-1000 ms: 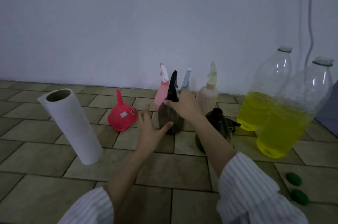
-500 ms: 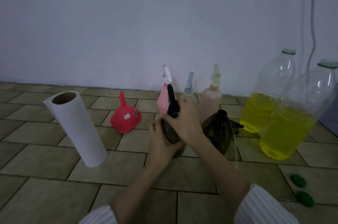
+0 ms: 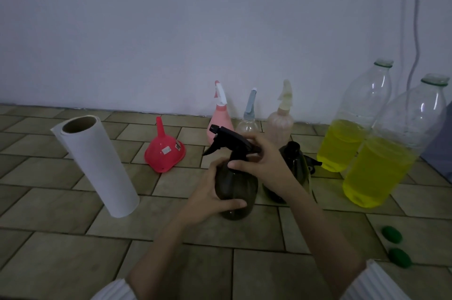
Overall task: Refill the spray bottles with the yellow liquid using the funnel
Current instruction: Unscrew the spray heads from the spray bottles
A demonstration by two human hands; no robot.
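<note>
At frame centre I hold the dark spray bottle (image 3: pixel 236 189) upright above the tiled floor (image 3: pixel 61 263). My left hand (image 3: pixel 208 198) grips its body from the 9 o'clock side, thumb across the lower front. My right hand (image 3: pixel 263 165) is curled round the neck just under the black trigger head (image 3: pixel 227 139), whose nozzle points toward 10 o'clock. A second dark bottle (image 3: pixel 297 162) stands just behind my right wrist, at 3 o'clock of the held one. The red funnel (image 3: pixel 165 154) sits mouth-down on the floor at 10 o'clock, spout up. Along the wall at 12 o'clock stand a pink spray bottle (image 3: pixel 220 121), a clear spray bottle (image 3: pixel 248 123) and a pale spray bottle (image 3: pixel 281 123). At 2 o'clock two large uncapped bottles, the far one (image 3: pixel 349 133) and the near one (image 3: pixel 389 160), hold yellow liquid. A white paper roll (image 3: pixel 97 165) stands at 9 o'clock; two green caps (image 3: pixel 395 243) lie at 4 o'clock.
</note>
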